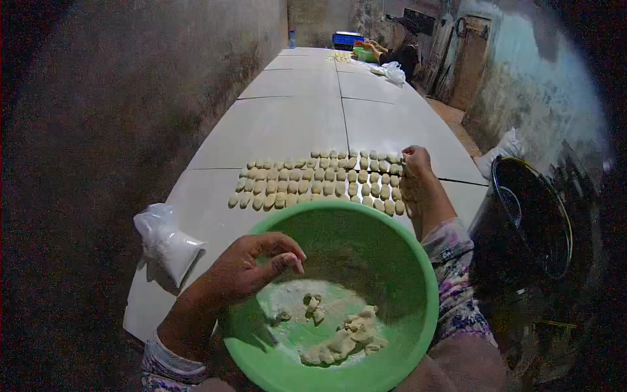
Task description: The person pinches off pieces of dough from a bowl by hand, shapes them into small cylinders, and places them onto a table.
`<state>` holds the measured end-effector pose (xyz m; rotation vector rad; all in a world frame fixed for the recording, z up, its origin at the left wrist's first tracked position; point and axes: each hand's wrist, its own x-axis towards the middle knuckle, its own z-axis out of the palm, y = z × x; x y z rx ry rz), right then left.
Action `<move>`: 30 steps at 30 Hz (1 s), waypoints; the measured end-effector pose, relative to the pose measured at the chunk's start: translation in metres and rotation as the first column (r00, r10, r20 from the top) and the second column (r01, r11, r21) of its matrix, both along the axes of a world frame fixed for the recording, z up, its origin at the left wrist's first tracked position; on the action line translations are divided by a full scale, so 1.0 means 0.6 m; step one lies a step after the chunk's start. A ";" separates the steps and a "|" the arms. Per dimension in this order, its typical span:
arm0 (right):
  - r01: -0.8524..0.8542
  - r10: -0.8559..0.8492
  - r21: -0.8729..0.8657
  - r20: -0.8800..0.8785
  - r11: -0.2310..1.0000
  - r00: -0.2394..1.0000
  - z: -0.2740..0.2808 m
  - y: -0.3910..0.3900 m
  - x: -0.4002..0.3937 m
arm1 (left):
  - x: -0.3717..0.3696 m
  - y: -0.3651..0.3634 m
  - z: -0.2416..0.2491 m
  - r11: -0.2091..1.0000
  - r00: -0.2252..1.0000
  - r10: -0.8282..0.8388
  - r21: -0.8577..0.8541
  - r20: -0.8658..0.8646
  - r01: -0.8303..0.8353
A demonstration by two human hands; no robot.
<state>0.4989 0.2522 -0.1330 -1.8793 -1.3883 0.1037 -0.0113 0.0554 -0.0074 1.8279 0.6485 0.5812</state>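
Observation:
A green basin (428, 294) stands close in front of me, with lumps of dough (346, 343) and loose white flour (290, 297) inside. Over its left rim hovers my left hand (258, 264), fingers loosely curved, thumb a little apart, no object visible in it. My right hand (418, 162) reaches past the basin to the right end of the back row of small dough pieces (307, 175). Its fingertips are pinched on a dough piece, mostly hidden by the fingers. The pieces lie in several rows on the white table (287, 124).
A clear plastic bag of white powder (171, 245) lies at the table's left edge. To the right stands a dark bucket (532, 215). At the far end, another person (405, 55) works at a green basin (364, 55), near a blue crate (346, 40) and white plastic bags (393, 72).

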 end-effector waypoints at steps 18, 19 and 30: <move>-0.693 0.745 -0.275 0.199 0.666 0.637 0.309 -0.312 -0.410 | 0.000 0.003 -0.006 0.999 1.000 -0.020 -0.034 0.000 0.020; -0.766 0.822 -0.298 0.237 0.569 0.518 0.292 -0.341 -0.415 | 0.000 0.005 -0.008 1.000 1.000 -0.015 0.000 -0.003 0.015; -0.807 1.000 -0.591 -0.004 0.003 0.007 0.169 -0.510 -0.510 | -0.010 0.018 -0.023 0.982 0.989 -0.148 0.114 -0.026 0.150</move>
